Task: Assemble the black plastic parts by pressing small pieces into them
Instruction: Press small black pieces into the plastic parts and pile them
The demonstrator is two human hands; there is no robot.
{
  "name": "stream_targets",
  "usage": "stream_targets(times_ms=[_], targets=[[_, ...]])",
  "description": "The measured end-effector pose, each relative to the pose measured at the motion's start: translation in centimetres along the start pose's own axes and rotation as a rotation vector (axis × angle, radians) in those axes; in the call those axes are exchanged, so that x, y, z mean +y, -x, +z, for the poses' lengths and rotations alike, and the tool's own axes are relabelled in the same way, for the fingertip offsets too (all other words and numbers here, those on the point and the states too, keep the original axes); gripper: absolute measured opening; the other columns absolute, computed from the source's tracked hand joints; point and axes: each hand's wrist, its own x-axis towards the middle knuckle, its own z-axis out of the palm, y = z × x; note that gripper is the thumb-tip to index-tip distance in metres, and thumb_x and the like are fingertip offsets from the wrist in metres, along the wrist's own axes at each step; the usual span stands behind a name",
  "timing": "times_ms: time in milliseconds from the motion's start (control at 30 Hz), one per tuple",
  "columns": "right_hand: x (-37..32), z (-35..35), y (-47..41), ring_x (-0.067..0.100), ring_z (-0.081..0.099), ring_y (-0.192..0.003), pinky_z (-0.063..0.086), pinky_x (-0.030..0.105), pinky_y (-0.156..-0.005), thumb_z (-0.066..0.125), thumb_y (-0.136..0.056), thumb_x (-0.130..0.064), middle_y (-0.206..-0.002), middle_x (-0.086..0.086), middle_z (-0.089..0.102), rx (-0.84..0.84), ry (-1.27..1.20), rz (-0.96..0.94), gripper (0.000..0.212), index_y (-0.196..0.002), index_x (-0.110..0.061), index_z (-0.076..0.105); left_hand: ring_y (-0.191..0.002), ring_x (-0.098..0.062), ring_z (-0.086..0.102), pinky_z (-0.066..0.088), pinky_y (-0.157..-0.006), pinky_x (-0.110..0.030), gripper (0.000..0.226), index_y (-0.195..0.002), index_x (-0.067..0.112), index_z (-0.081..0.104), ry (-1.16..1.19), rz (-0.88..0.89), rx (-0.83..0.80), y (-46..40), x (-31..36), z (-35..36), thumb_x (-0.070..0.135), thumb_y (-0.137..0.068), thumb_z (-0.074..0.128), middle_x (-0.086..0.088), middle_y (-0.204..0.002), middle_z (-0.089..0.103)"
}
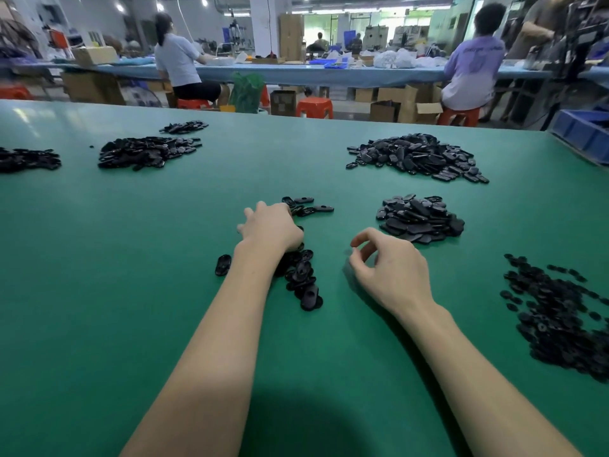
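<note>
My left hand (pixel 268 227) is reaching forward, palm down; my right hand (pixel 392 268) is hovering, thumb and forefinger almost pinching.

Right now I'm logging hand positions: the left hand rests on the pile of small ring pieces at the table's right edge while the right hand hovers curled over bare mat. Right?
Not quite. In the head view the left hand rests on the central pile of oval black parts, not on the ring pieces at the right edge. The right hand does hover curled over bare green mat.
</note>
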Motion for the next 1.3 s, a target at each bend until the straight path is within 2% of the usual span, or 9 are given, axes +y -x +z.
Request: stream_targets(times_ms=[133, 233, 333, 600, 967, 1100, 1167, 1233, 1300], targets=[[0.0, -0.1, 0.1, 0.013, 0.056, -0.068, 0.039, 0.028, -0.064, 0.063, -0.089, -0.033, -0.077, -0.017, 0.067, -0.025, -0.021, -0.014, 0.007, -0.095, -0.031, 0.067, -0.126, -0.032, 0.048, 0.048, -0.102, -0.044, 0.041, -0.13, 0.02, 0.057, 0.003, -0.001, -0.051, 0.4, 0.2, 0.4, 0.012, -0.09, 0.051, -0.012, -0.135, 0.051], [-0.1, -0.1, 0.2, 0.013, 0.058, -0.069, 0.039, 0.028, -0.063, 0.063, -0.089, -0.033, -0.077, -0.017, 0.067, -0.038, -0.028, -0.014, 0.007, -0.095, -0.032, 0.067, -0.104, -0.029, 0.06, 0.051, -0.082, -0.033, 0.036, -0.115, 0.024, 0.066, 0.127, 0.013, 0.006, 0.6, 0.5, 0.5, 0.004, -0.088, 0.052, -0.009, -0.117, 0.058], [0.0, -0.1, 0.2, 0.012, 0.06, -0.071, 0.039, 0.027, -0.063, 0.063, -0.089, -0.033, -0.076, -0.018, 0.067, -0.037, -0.025, -0.009, 0.006, -0.094, -0.032, 0.067, -0.091, -0.027, 0.058, 0.045, -0.072, -0.031, 0.034, -0.108, 0.026, 0.068, 0.196, 0.028, 0.04, 0.6, 0.7, 0.8, 0.004, -0.086, 0.053, -0.004, -0.102, 0.05], [0.0, -0.1, 0.2, 0.012, 0.062, -0.072, 0.04, 0.027, -0.063, 0.063, -0.089, -0.034, -0.076, -0.018, 0.067, -0.047, -0.044, -0.003, 0.005, -0.092, -0.033, 0.066, -0.094, -0.021, 0.062, 0.043, -0.074, -0.027, 0.03, -0.093, 0.029, 0.07, 0.201, 0.076, 0.102, 1.0, 1.5, 0.8, 0.007, -0.08, 0.055, 0.004, -0.105, 0.068], [0.0, -0.3, 0.2, 0.012, 0.061, -0.071, 0.039, 0.027, -0.064, 0.063, -0.089, -0.036, -0.077, -0.019, 0.067, -0.011, -0.044, 0.045, 0.006, -0.092, -0.032, 0.067, -0.099, -0.019, 0.062, 0.043, -0.078, -0.026, 0.021, -0.089, 0.029, 0.069, 0.234, 0.126, 0.166, 1.4, 2.3, 1.0, 0.012, -0.079, 0.061, 0.007, -0.102, 0.069], [0.1, -1.3, -0.6, 0.005, 0.061, -0.068, 0.041, 0.026, -0.063, 0.066, -0.088, -0.038, -0.076, -0.02, 0.068, 0.013, -0.167, 0.135, 0.005, -0.089, -0.035, 0.069, -0.088, -0.013, 0.065, 0.051, -0.073, -0.025, 0.007, -0.086, 0.03, 0.068, 0.464, 0.216, 0.152, 1.3, 3.4, 1.3, 0.023, -0.084, 0.067, 0.013, -0.086, 0.07], [0.4, -2.5, -1.5, 0.002, 0.06, -0.062, 0.046, 0.027, -0.064, 0.067, -0.089, -0.039, -0.074, -0.016, 0.071, 0.013, -0.331, 0.207, 0.006, -0.089, -0.035, 0.071, -0.074, -0.007, 0.066, 0.048, -0.06, -0.018, 0.007, -0.084, 0.03, 0.069, 0.629, 0.271, 0.098, 1.7, 4.4, 1.5, 0.035, -0.085, 0.074, 0.012, -0.076, 0.072], [0.7, -4.1, -2.3, -0.001, 0.058, -0.059, 0.047, 0.026, -0.064, 0.066, -0.093, -0.037, -0.074, -0.013, 0.075, -0.061, -0.516, 0.267, 0.008, -0.092, -0.032, 0.073, -0.065, -0.003, 0.067, 0.041, -0.048, -0.01, 0.011, -0.084, 0.029, 0.069, 0.71, 0.32, 0.041, 2.1, 5.2, 1.8, 0.038, -0.084, 0.076, 0.011, -0.073, 0.074], [1.2, -5.6, -2.7, 0.002, 0.056, -0.057, 0.045, 0.019, -0.058, 0.066, -0.095, -0.035, -0.075, -0.01, 0.076, -0.151, -0.625, 0.329, 0.01, -0.096, -0.029, 0.074, -0.064, -0.003, 0.07, 0.046, -0.053, -0.012, 0.007, -0.086, 0.028, 0.069, 0.762, 0.344, -0.027, 2.5, 5.9, 2.2, 0.032, -0.085, 0.075, 0.01, -0.073, 0.075]])
